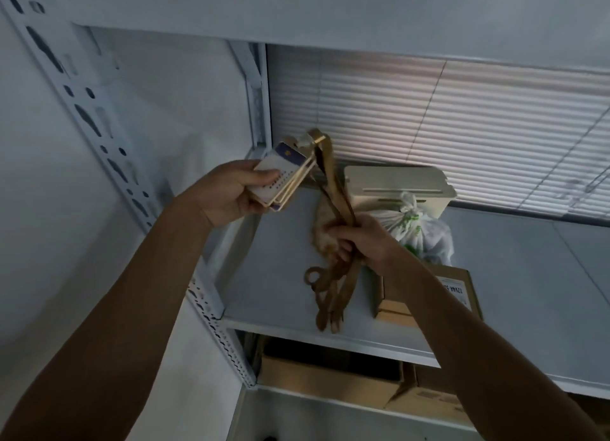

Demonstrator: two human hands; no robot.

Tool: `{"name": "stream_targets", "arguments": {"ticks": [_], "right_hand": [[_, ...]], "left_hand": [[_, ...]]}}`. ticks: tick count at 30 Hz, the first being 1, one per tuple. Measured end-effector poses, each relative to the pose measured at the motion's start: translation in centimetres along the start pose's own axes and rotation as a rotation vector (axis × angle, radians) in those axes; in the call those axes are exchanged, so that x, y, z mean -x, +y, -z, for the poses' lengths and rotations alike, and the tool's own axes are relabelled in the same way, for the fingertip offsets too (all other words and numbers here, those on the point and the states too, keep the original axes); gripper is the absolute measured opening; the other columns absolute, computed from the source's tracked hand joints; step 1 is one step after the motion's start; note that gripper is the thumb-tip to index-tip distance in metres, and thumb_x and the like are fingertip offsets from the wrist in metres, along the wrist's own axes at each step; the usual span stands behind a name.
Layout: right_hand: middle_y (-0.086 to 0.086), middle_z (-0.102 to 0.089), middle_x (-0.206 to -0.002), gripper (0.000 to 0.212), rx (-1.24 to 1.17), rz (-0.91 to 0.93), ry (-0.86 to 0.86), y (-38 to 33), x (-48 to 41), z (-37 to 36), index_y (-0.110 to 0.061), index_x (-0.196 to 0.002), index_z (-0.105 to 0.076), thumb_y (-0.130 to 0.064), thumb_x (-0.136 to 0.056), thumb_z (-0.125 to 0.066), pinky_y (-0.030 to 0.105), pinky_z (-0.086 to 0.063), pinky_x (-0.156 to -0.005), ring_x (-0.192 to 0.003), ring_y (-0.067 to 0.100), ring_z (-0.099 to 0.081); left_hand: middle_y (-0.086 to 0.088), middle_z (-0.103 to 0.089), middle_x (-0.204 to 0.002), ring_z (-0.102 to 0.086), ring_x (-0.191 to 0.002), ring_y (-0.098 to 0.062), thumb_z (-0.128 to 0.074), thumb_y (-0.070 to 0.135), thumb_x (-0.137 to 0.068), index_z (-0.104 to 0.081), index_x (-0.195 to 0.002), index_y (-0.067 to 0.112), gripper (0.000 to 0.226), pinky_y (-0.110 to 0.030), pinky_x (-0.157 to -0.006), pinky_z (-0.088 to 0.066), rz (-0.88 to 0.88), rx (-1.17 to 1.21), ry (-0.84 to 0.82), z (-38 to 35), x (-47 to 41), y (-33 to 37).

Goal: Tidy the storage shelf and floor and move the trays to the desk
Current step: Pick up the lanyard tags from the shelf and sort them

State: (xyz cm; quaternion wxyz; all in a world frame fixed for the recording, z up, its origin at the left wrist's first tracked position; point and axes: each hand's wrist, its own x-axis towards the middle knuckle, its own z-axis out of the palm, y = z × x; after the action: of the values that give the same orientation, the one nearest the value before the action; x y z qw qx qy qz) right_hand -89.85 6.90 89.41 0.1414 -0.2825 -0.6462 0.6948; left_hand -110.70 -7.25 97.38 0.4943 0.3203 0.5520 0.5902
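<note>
The left hand [231, 195] curls around a light, stiff stack of badge cards [284, 176] up and left of the right hand [366, 242], which clenches their limp tan lanyards [333, 285] just above the shelf [264, 275]; they probably tangle easily, so cards and gathered straps are best held together

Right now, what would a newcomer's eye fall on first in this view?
First, the person's two arms meeting mid-frame: the left grip holds a stack of badge cards up over the left end of the grey shelf, and the right grip clutches the tan lanyards hanging from them. Behind, on that shelf, sit a cream box, a tied plastic bag and a cardboard box, with closed blinds at the back.
</note>
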Motion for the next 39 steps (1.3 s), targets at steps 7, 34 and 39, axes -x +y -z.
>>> {"name": "stream_targets", "arguments": {"ticks": [7,34,39], "right_hand": [[0.006,-0.044,-0.057,0.006,0.092,-0.265,0.000,6.4,3.3,0.8,-0.004,-0.093,-0.064,-0.002,-0.094,-0.058,0.041,-0.048,-0.067,-0.044,0.017,-0.048],[0.009,-0.048,-0.133,0.067,0.755,-0.173,0.160,18.0,-6.3,-7.7,-0.018,-0.145,-0.029,-0.033,-0.088,-0.060,0.042,-0.050,-0.096,-0.118,0.029,-0.051],[0.009,-0.038,-0.145,0.065,0.951,-0.161,0.093,17.8,-4.8,-7.2,-0.016,-0.148,-0.033,-0.039,-0.092,-0.055,0.039,-0.034,-0.112,-0.136,0.030,-0.035]], "left_hand": [[-0.006,-0.066,-0.089,-0.059,-0.073,-0.016,-0.059,0.016,-0.094,-0.061,-0.099,0.012,0.007,-0.028,-0.060,-0.045,0.238,-0.184,0.428,1.6,-7.9,-8.8],[-0.014,-0.062,-0.119,-0.061,-0.104,-0.032,-0.063,0.039,-0.067,-0.062,-0.114,0.012,0.054,-0.042,-0.087,-0.055,0.303,-0.714,0.654,9.6,-27.7,-25.4],[-0.016,-0.060,-0.120,-0.062,-0.102,-0.032,-0.064,0.038,-0.072,-0.062,-0.118,0.009,0.054,-0.039,-0.084,-0.056,0.273,-0.873,0.581,9.4,-26.6,-26.3]]}}
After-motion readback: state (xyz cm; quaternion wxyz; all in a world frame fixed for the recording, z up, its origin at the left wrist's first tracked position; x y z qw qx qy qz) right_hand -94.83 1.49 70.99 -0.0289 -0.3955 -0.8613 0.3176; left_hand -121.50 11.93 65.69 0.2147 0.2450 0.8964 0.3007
